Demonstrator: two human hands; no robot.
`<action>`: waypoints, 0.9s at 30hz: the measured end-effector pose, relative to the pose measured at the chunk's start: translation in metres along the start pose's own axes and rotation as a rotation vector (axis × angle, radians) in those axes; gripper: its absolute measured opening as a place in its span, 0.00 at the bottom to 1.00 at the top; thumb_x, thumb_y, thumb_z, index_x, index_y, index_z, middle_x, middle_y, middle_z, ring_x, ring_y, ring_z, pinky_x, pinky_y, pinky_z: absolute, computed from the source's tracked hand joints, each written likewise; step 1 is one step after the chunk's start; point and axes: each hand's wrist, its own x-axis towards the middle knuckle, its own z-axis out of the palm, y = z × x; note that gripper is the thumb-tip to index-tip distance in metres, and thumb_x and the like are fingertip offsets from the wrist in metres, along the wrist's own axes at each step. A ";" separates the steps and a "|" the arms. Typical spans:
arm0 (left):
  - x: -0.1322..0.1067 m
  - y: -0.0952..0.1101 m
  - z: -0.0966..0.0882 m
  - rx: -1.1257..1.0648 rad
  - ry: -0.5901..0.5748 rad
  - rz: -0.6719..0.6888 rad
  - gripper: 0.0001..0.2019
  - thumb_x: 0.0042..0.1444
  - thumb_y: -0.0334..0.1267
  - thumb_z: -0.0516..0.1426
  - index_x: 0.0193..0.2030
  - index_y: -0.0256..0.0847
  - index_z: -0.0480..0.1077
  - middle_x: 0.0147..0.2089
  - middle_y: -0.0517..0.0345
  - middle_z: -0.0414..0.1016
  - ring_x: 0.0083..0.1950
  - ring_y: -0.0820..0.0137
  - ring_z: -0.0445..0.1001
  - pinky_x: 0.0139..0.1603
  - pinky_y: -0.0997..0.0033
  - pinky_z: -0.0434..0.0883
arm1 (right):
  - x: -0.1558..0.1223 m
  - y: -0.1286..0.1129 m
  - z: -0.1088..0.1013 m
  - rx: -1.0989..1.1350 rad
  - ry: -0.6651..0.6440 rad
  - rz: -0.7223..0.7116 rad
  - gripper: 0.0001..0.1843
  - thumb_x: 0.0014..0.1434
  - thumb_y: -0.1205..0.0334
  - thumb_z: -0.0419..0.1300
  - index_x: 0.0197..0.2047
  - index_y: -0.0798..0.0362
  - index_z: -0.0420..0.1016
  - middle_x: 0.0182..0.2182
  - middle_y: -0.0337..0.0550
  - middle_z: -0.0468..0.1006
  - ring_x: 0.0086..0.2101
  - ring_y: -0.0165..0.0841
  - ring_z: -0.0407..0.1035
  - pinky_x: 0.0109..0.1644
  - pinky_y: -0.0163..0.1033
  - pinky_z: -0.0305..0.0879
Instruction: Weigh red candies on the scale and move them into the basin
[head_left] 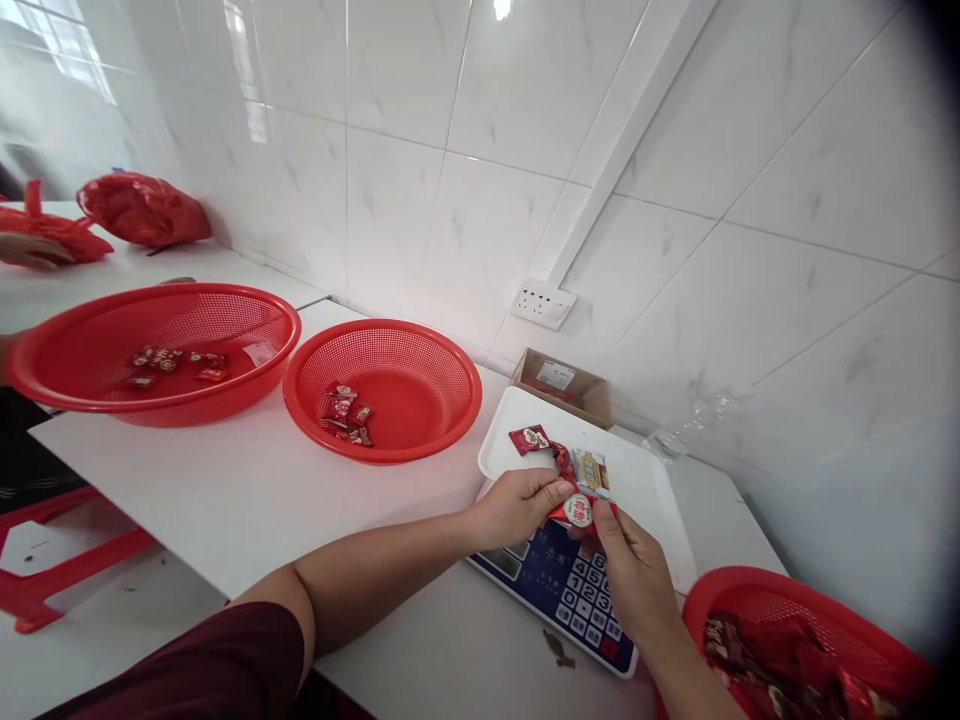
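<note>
Both my hands hold a small red candy packet (pixel 578 511) with a round white label. My left hand (pixel 516 508) pinches its left end, and my right hand (pixel 636 570) grips its right end. They are above the near edge of a weighing scale's white tray (pixel 660 530). On that tray, just beyond my fingers, lie a dark red packet (pixel 529 439), a crumpled red wrapped piece (pixel 562 458) and a silver and yellow packet (pixel 592 472). The scale's blue keypad (pixel 551 575) shows below my hands, partly hidden by them.
A red basket (pixel 457 380) with several wrapped sweets stands left of the scale, beside a larger one (pixel 285 370). A fuller red basket (pixel 720 585) is at lower right. Behind the scale sits a cardboard box (pixel 596 400). Another person's hand (pixel 34 250) touches a red bag at far left.
</note>
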 end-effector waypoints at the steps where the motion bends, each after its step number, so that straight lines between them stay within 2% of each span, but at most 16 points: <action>1: 0.000 0.000 0.000 0.009 0.000 -0.009 0.19 0.59 0.50 0.46 0.25 0.38 0.60 0.24 0.64 0.60 0.27 0.77 0.58 0.29 0.78 0.60 | 0.000 0.000 0.000 0.005 -0.001 0.000 0.27 0.52 0.37 0.51 0.33 0.53 0.76 0.23 0.43 0.76 0.23 0.35 0.65 0.28 0.38 0.63; 11: -0.001 -0.004 -0.001 0.072 0.031 -0.074 0.21 0.58 0.54 0.45 0.23 0.39 0.58 0.20 0.67 0.55 0.24 0.77 0.55 0.24 0.78 0.55 | -0.001 -0.003 0.001 0.020 -0.008 -0.001 0.28 0.51 0.36 0.52 0.32 0.54 0.76 0.23 0.43 0.76 0.23 0.35 0.66 0.27 0.38 0.64; 27: -0.001 -0.004 -0.002 0.091 0.016 -0.094 0.22 0.57 0.55 0.45 0.22 0.39 0.56 0.19 0.67 0.56 0.23 0.77 0.56 0.25 0.78 0.56 | 0.000 -0.004 0.000 -0.001 -0.025 0.016 0.28 0.51 0.36 0.52 0.33 0.53 0.76 0.22 0.43 0.76 0.23 0.35 0.66 0.28 0.38 0.64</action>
